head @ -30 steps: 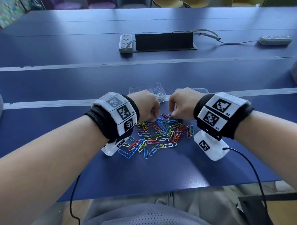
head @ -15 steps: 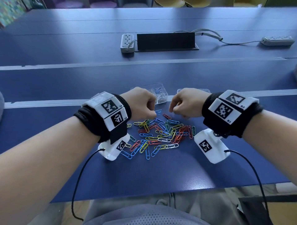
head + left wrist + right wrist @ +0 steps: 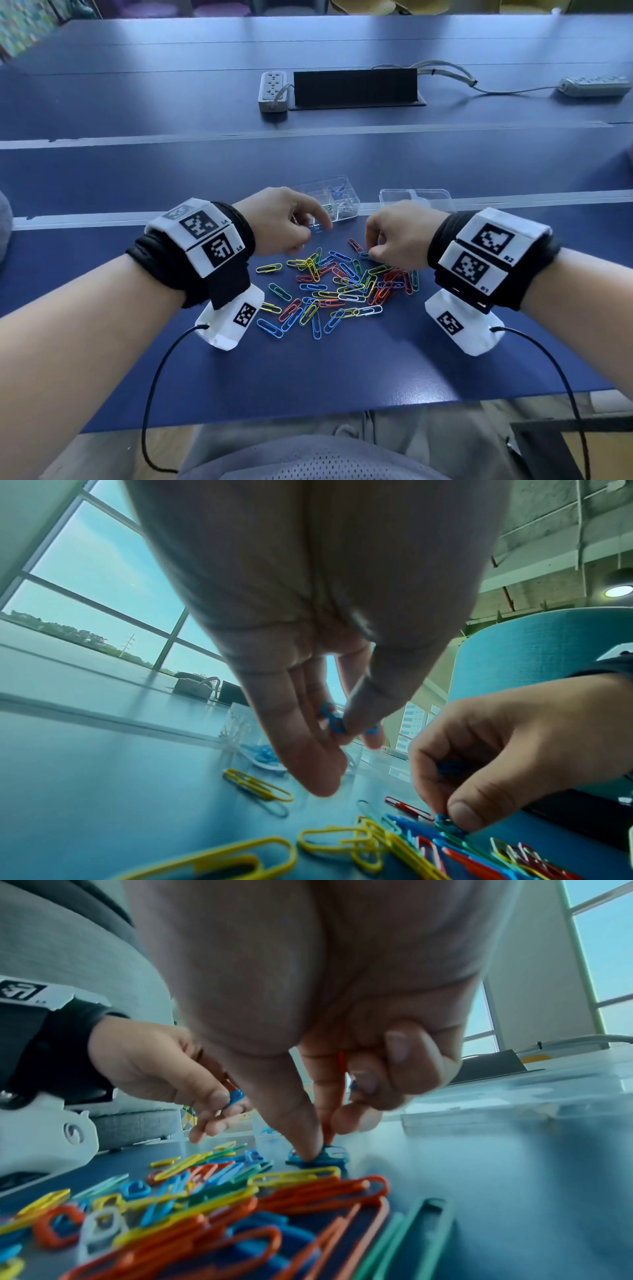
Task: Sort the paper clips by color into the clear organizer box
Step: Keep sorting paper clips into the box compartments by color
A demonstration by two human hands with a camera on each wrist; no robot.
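A pile of mixed-colour paper clips lies on the blue table between my hands. The clear organizer box stands just behind it, with blue, white and green clips in separate compartments. My left hand hovers between pile and box and pinches blue paper clips between thumb and fingers. My right hand is down at the pile's far right edge. Its thumb and index finger pinch a blue paper clip that still lies on the table. Its curled fingers keep more clips, one red.
The box's clear lid lies to the right of the box, behind my right hand. Two power strips and a black cable tray sit far back. The table's front edge runs close to my body.
My left hand has lifted off the pile with blue clips and moved back toward the box. My right hand stays at the pile's far edge, now pinching a blue clip.
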